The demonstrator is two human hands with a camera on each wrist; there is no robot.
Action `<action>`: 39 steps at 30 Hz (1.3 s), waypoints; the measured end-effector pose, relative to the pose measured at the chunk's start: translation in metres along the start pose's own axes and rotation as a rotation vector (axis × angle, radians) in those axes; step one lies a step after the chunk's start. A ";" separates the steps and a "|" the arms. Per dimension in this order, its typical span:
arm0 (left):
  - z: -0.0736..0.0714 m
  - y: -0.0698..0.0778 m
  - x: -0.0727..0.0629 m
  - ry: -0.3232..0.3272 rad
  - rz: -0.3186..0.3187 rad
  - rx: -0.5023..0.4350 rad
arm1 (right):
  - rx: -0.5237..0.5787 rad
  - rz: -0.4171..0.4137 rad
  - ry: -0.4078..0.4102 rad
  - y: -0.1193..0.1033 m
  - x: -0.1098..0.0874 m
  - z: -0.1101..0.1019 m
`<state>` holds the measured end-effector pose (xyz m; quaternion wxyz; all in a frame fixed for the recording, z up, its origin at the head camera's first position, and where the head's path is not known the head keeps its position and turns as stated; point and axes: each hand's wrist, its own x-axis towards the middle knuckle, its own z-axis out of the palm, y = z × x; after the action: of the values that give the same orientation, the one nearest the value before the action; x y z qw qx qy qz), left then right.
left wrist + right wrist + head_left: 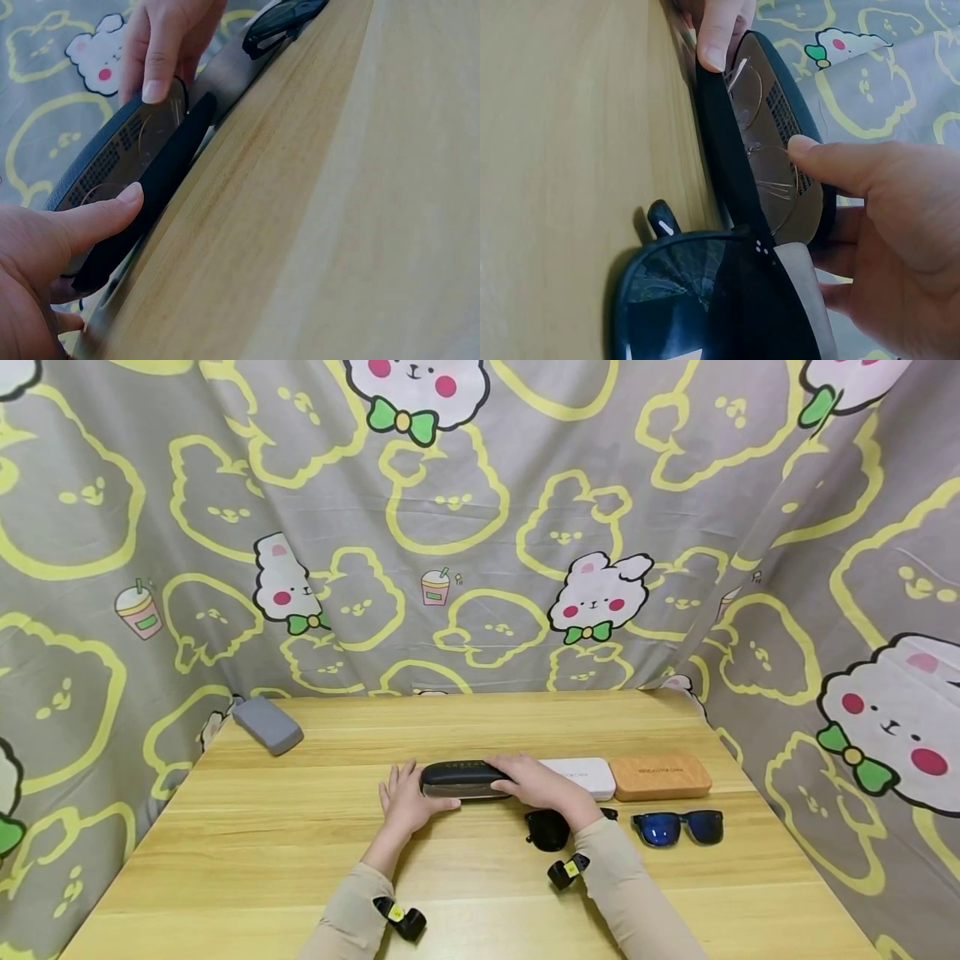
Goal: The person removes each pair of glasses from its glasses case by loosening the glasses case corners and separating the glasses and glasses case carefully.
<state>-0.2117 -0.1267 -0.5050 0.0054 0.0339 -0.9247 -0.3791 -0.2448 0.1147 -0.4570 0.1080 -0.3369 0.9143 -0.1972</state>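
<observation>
A black glasses case (465,770) lies on the table with its lid partly raised. Inside it, the right wrist view shows thin-rimmed clear glasses (774,186) against a brown lining. My left hand (408,802) holds the left end of the case, thumb along the front edge and fingers around the far side. At the other end my right hand (534,783) grips the lid, its thumb at the lid's front edge and its fingers behind. Black sunglasses (549,831) lie just below my right wrist, partly covered by it.
A white case (585,774) and an orange-brown case (662,777) stand in a row to the right. In front of them lie blue-lensed sunglasses (660,830). A grey zip case (267,725) sits at the table's back left corner. Patterned curtains (465,635) enclose the table.
</observation>
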 end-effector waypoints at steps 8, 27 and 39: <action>-0.001 0.001 0.000 0.006 0.008 0.014 | -0.009 -0.006 0.000 0.002 0.002 0.002; 0.000 0.001 -0.002 0.011 0.004 0.004 | 0.009 0.020 0.037 0.001 0.002 0.007; -0.001 0.001 -0.003 0.038 0.015 -0.019 | 0.037 0.002 0.170 0.004 0.006 0.012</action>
<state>-0.2087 -0.1264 -0.5041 0.0261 0.0339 -0.9210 -0.3873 -0.2474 0.1097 -0.4697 0.0365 -0.3161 0.9167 -0.2416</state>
